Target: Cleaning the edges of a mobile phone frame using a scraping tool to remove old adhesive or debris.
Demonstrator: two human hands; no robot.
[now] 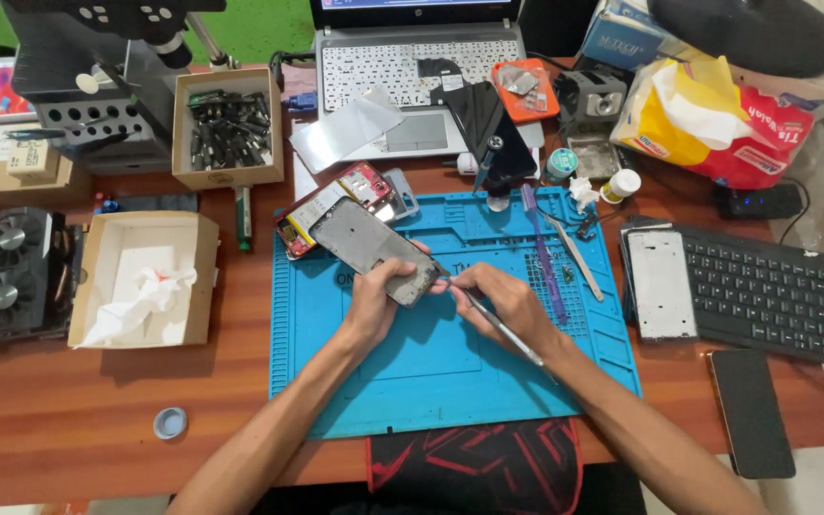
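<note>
Left hand (371, 307) fingers grip the grey rectangular phone frame (377, 250) over the blue silicone work mat (450, 381). Right hand (509, 303) fingers pinch a slim metal tool (503, 329) at the frame's lower corner.

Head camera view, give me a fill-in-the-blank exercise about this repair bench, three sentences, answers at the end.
1. The left hand holds a grey phone frame over a ____ work mat.
2. The right hand grips a thin metal tool whose tip meets the frame's ____ end.
3. The open cardboard box left of the mat contains crumpled white ____.

Missing words: blue; lower; paper
</note>
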